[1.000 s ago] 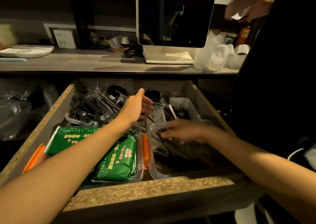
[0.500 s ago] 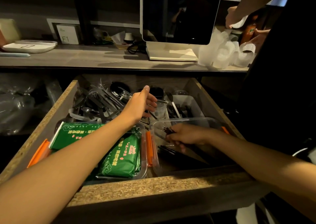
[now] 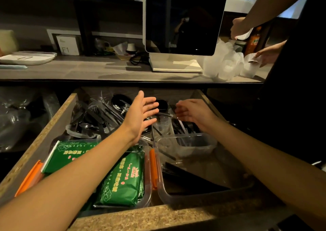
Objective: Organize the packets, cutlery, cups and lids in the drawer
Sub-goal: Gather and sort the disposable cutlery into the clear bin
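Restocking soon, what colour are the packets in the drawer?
Green packets with pale printed lettering, seen in the head view.

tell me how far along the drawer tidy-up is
Done: green packets sit in the left clear tub. In hand: nothing; left hand and right hand hover open over a clear cup. Left: the loose cutlery pile at the back.
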`<state>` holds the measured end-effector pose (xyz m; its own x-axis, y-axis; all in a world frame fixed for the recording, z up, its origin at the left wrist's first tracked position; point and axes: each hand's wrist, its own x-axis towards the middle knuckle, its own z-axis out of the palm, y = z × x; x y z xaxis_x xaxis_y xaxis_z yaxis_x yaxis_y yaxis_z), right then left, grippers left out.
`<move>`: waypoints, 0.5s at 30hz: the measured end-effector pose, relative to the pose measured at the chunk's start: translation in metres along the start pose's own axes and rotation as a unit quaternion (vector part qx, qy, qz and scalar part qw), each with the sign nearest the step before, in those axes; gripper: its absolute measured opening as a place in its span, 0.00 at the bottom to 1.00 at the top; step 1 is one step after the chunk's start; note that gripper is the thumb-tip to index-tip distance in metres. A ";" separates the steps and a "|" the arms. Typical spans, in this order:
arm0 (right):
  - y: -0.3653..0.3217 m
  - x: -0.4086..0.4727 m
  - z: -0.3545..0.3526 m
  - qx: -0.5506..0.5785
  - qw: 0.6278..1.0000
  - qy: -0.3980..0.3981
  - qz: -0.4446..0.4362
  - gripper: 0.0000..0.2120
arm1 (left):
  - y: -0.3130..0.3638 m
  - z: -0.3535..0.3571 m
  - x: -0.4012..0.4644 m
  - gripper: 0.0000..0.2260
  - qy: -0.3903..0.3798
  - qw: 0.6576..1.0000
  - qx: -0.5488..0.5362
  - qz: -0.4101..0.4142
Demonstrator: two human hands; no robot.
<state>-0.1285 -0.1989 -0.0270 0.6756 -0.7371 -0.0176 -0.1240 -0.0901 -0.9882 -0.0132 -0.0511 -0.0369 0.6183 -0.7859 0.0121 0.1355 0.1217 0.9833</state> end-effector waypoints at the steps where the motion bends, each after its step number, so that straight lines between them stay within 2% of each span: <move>1: 0.003 0.012 -0.001 -0.023 1.000 0.018 -0.001 0.08 | 0.000 -0.001 0.001 0.25 0.005 1.000 0.004 0.001; 4: 0.021 0.050 -0.009 -0.124 0.990 0.067 0.013 0.08 | -0.001 -0.005 0.006 0.24 0.022 0.999 0.027 0.008; 6: 0.034 0.073 -0.016 -0.180 0.979 0.075 0.053 0.09 | -0.003 -0.007 0.009 0.23 0.031 0.999 0.031 0.014; 9: 0.047 0.084 -0.019 -0.220 0.965 0.034 0.140 0.06 | -0.004 -0.009 0.011 0.22 0.043 0.999 0.017 0.017; 12: 0.060 0.090 -0.018 -0.217 0.959 0.013 0.180 0.12 | -0.006 -0.010 0.013 0.22 0.047 0.999 0.012 0.021; 15: 0.067 0.091 -0.017 -0.222 0.952 -0.007 0.209 0.14 | -0.008 -0.010 0.014 0.22 0.048 0.998 0.017 0.025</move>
<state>-0.0873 -0.2835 -0.0926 0.5083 -0.7623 -0.4006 -0.6775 -0.0669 -0.7324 0.0024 -0.0571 -0.0460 0.6958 -0.7168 0.0457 0.0774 0.1382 0.9874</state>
